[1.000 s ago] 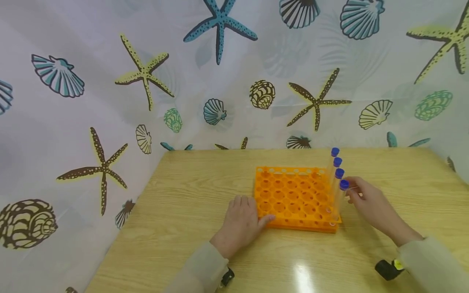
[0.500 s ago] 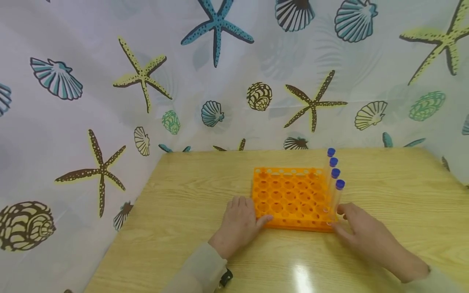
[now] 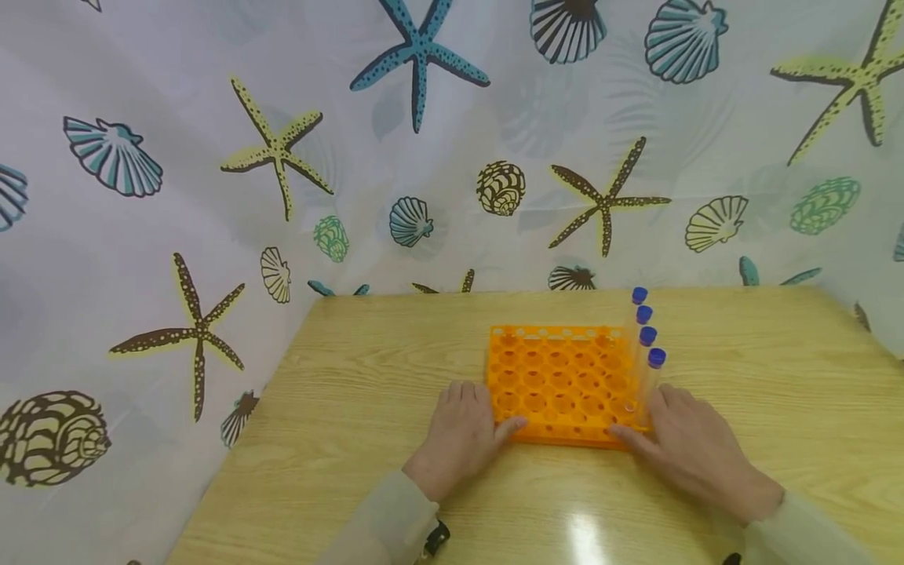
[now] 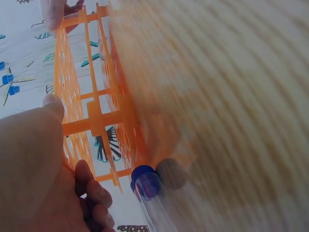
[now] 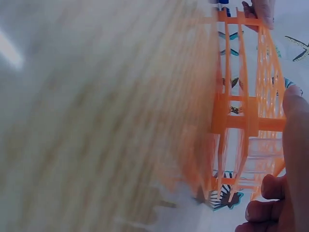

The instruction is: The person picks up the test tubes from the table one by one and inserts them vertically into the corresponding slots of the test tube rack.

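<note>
An orange test tube rack (image 3: 551,382) stands on the wooden table between both hands. My left hand (image 3: 461,436) grips its left end, thumb over the near top edge and fingers along the side. On the opposite end my right hand (image 3: 695,447) holds it the same way, its thumb (image 5: 293,101) at the top edge in the right wrist view. Several clear test tubes with blue caps (image 3: 657,358) stand upright in the rack's rightmost column. One more blue-capped tube (image 4: 144,178) lies on the table past the left end in the left wrist view, hidden from the head view.
The wooden table (image 3: 367,353) runs back to a white curtain (image 3: 452,188) printed with starfish and shells, which also hangs along the left side. A bright light reflection lies on the tabletop in front of the rack.
My right hand has come down from the nearest tube's cap to the rack's near right corner and now holds that end. My left hand has stayed on the left end.
</note>
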Demonstrator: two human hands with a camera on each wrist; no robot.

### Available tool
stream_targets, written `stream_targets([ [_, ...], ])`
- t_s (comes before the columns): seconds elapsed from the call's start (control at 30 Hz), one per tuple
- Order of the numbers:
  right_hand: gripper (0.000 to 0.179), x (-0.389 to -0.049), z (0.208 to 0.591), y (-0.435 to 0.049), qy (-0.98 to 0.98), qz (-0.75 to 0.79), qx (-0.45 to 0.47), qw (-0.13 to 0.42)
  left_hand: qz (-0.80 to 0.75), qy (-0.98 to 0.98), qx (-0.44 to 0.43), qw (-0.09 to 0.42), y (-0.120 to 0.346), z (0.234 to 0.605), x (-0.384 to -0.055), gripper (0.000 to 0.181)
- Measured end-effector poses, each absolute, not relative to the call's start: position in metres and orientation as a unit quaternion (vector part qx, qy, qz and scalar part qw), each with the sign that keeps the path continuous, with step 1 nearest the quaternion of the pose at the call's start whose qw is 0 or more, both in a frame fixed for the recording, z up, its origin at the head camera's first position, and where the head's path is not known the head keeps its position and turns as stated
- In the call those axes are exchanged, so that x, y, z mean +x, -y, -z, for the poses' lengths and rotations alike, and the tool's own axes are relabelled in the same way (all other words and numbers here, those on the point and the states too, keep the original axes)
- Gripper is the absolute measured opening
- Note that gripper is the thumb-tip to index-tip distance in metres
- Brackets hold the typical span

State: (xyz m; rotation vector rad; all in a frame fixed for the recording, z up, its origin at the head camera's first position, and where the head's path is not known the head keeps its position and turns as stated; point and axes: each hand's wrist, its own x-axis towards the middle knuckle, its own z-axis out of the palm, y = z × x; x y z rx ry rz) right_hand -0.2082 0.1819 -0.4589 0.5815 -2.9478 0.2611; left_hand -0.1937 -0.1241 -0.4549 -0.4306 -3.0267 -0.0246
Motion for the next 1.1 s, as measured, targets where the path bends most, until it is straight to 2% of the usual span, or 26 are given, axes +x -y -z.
stream_targets([
  [0.1,0.073,-0.211,0.460,-0.184,0.976,-0.078,0.192,0.069,0.005,0.989,-0.142,0.045,0.122,0.455,-0.194,0.068],
  [0.3,0.092,-0.210,0.460,-0.186,0.975,-0.083,0.195,0.062,-0.006,0.988,-0.146,0.045,0.120,0.452,-0.195,0.068],
  [0.5,0.101,-0.209,0.461,-0.186,0.973,-0.105,0.200,0.043,0.001,0.989,-0.142,0.035,0.120,0.451,-0.195,0.067],
  [0.93,0.098,-0.208,0.462,-0.182,0.973,-0.120,0.197,0.028,0.074,0.990,-0.121,-0.009,0.128,0.446,-0.195,0.073],
  [1.1,0.099,-0.208,0.462,-0.183,0.973,-0.119,0.196,0.030,0.118,0.985,-0.126,-0.005,0.141,0.435,-0.195,0.061],
])
